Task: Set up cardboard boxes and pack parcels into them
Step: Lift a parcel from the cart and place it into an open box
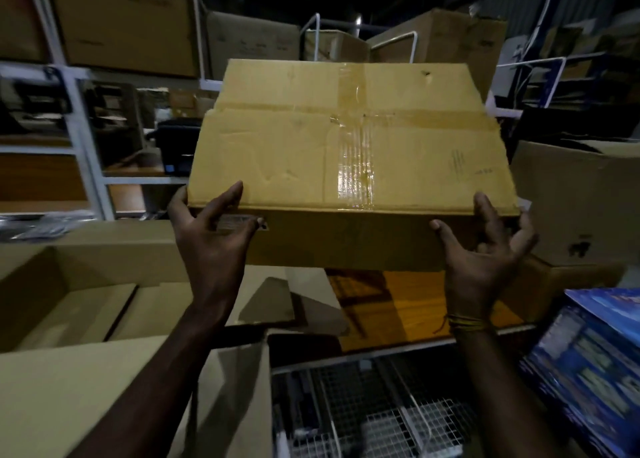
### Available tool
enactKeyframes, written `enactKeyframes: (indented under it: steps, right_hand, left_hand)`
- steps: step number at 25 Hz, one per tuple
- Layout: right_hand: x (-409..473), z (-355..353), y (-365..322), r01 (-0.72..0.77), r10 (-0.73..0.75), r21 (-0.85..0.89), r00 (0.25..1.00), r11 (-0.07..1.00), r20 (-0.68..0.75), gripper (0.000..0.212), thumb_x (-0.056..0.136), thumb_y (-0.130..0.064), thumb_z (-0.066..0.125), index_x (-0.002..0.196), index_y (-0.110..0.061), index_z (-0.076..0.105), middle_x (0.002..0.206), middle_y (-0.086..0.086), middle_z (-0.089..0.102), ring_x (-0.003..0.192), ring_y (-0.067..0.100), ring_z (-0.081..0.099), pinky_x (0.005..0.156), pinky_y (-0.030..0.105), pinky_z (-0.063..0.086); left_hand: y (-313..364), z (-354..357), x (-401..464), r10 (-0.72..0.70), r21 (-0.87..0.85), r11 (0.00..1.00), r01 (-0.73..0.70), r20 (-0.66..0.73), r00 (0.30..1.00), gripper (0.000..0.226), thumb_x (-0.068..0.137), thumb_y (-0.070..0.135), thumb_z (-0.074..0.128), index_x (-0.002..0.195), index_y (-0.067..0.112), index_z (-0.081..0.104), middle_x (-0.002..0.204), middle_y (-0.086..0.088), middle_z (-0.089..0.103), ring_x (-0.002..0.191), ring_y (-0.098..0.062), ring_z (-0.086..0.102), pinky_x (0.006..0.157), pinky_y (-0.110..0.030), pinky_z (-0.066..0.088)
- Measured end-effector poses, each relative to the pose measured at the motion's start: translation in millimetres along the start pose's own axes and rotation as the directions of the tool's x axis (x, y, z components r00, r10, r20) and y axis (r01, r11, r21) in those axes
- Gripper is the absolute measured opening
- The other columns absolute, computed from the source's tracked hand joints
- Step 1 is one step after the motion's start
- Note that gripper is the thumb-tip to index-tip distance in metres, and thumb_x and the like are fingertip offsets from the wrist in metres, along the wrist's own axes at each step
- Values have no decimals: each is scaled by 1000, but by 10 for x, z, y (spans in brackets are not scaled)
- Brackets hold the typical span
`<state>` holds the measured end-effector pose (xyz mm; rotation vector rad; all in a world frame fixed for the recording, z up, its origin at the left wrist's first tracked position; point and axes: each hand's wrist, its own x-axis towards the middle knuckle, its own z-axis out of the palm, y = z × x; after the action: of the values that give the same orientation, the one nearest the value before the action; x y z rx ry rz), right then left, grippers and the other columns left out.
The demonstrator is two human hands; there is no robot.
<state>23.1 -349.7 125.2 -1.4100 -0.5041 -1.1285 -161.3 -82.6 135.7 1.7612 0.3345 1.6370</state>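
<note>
A brown cardboard box [284,153] is raised in front of me at chest height, its taped flaps facing up, with clear tape running down the middle. My left hand [211,239] grips the box's near left corner, thumb on top and fingers on the front side. My right hand [485,246] grips the near right corner the same way, thumb on the top face. A blue printed parcel [588,364] lies at the lower right. An open cardboard box [69,295] stands at the lower left.
A wire mesh cart [374,416] is below, beside a cardboard flap [104,395]. An orange tabletop [408,302] shows under the raised box. A large carton [581,201] stands at the right. Metal shelving [83,135] with stacked cartons fills the left and back.
</note>
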Motion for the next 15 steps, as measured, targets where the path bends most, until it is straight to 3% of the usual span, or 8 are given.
enactKeyframes:
  steps: [4,10,15]
  right_hand:
    - [-369,57,-490,20,-21,25,1000,999,16,62,76,-45,81,133,-34,60,148,-20,21,138,28,41,94,54,52]
    - [-844,315,-1243,7,-12,85,998,996,66,59,80,-56,76,133,-40,57,149,-1,29,138,28,43,99,51,50]
    - [-1194,679,-1761,-48,32,135,993,990,115,62,79,-55,73,132,-24,62,149,9,33,140,29,38,105,47,46]
  left_hand:
    - [9,-765,-55,39,61,997,-36,-41,998,57,72,20,88,125,26,69,146,-6,34,138,-16,40,104,-38,51]
    - [87,-1786,37,52,137,990,-40,-84,995,57,72,16,88,125,23,69,145,-6,34,134,-10,41,102,-27,51]
    - [-82,-2481,217,86,241,969,-57,-111,990,60,72,21,88,128,29,67,144,-7,35,138,-19,39,102,-40,53]
